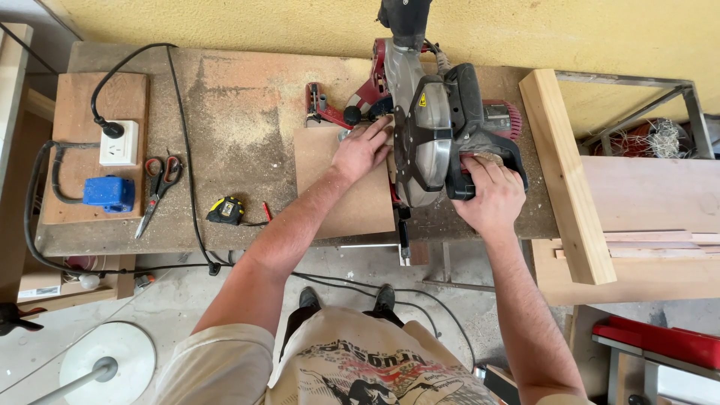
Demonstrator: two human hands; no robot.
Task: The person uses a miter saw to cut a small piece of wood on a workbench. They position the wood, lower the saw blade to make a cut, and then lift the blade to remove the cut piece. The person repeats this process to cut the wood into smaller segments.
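A red and black mitre saw (427, 127) stands at the back of a dusty workbench (240, 105), its blade guard lowered over a flat brown board (337, 202). My left hand (362, 148) presses flat on the far end of that board, fingers spread next to the blade guard. My right hand (489, 195) is wrapped around the saw's black handle (517, 161) on the right side. The blade itself is hidden under the guard.
Scissors (157, 191), a yellow tape measure (225, 211) and a red pencil (267, 211) lie left of the board. A socket (120, 142), a blue box (109, 193) and black cables sit at far left. A timber plank (566, 176) leans to the right.
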